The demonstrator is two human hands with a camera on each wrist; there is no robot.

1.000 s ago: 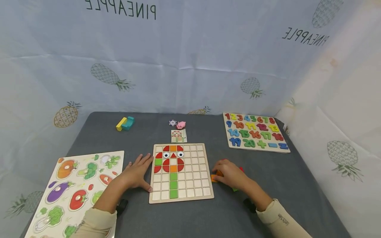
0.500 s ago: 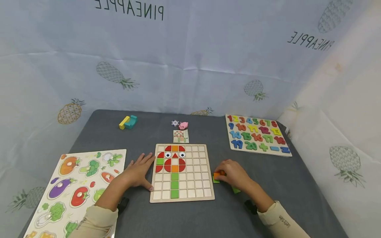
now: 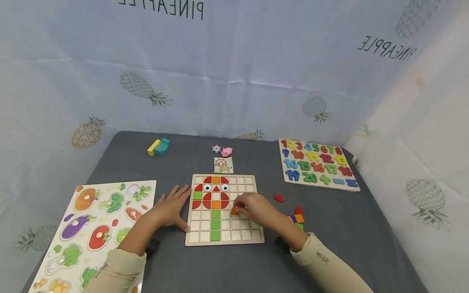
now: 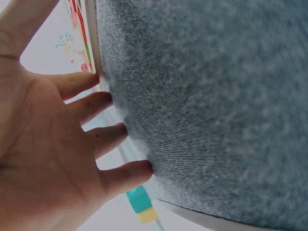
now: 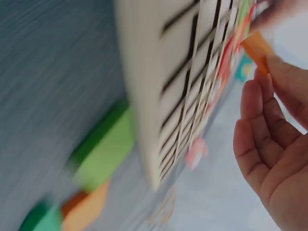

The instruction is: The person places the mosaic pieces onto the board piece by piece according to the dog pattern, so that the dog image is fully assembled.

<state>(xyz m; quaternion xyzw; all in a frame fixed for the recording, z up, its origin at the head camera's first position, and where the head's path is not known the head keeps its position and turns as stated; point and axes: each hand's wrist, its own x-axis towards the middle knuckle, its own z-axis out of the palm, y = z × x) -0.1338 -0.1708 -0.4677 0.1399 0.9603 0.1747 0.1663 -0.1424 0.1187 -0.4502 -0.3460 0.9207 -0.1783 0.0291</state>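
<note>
A wooden grid board [image 3: 242, 236] lies mid-table. Its left part carries red, orange and green tiles plus two eye pieces, with a column of green tiles [image 3: 215, 224] running down. My left hand [image 3: 168, 212] is spread along the board's left edge, fingertips right at the rim. Over the board's middle cells, my right hand [image 3: 256, 208] pinches an orange tile [image 5: 258, 50] between thumb and fingers. Right of the board lie a red piece [image 3: 279, 198] and a small cluster with an orange tile [image 3: 299, 218], partly behind my right forearm.
A picture card [image 3: 223, 165] sits behind the board, near a pink toy pig [image 3: 226, 151] and a poker chip [image 3: 216, 149]. Yellow and teal blocks [image 3: 161, 147] lie back left. A vegetable puzzle [image 3: 121, 199] is at left, a number puzzle [image 3: 318, 165] at back right.
My right hand has moved left from the loose pieces to over the board, carrying an orange tile. The pieces it covered now show. My left hand stays at the board's edge.
</note>
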